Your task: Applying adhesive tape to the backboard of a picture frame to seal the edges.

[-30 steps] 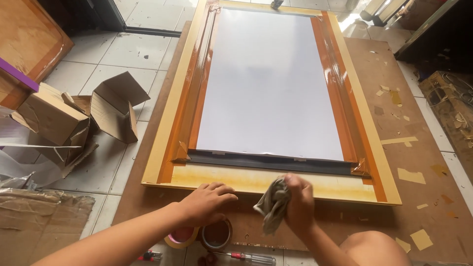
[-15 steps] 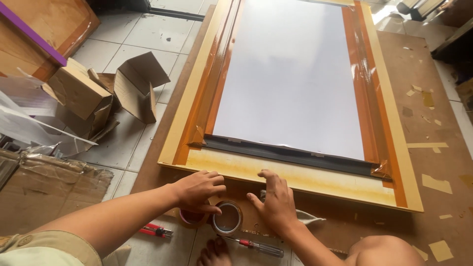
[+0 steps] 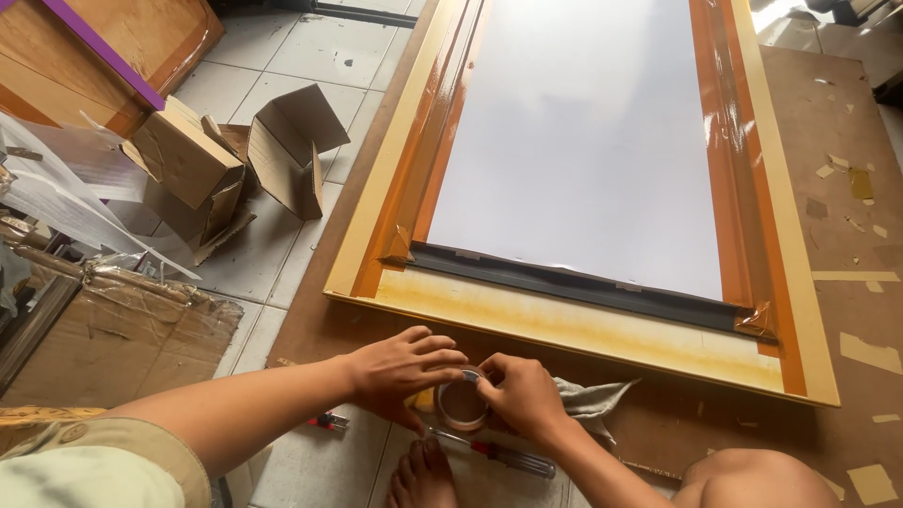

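Tiled floor (image 3: 282,56), brown board (image 3: 847,216) on it, cardboard boxes (image 3: 226,160), grey rag (image 3: 593,397), screwdriver (image 3: 508,456)

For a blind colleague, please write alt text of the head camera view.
Both hands, left hand and right hand, hold a brown tape roll beside a large wooden frame with a white panel. A grey rag lies nearby.

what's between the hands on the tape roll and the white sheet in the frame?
In the head view, going up from the tape roll: a strip of brown board, the frame's pale yellow bottom rail, then a dark grey strip edging the white sheet.
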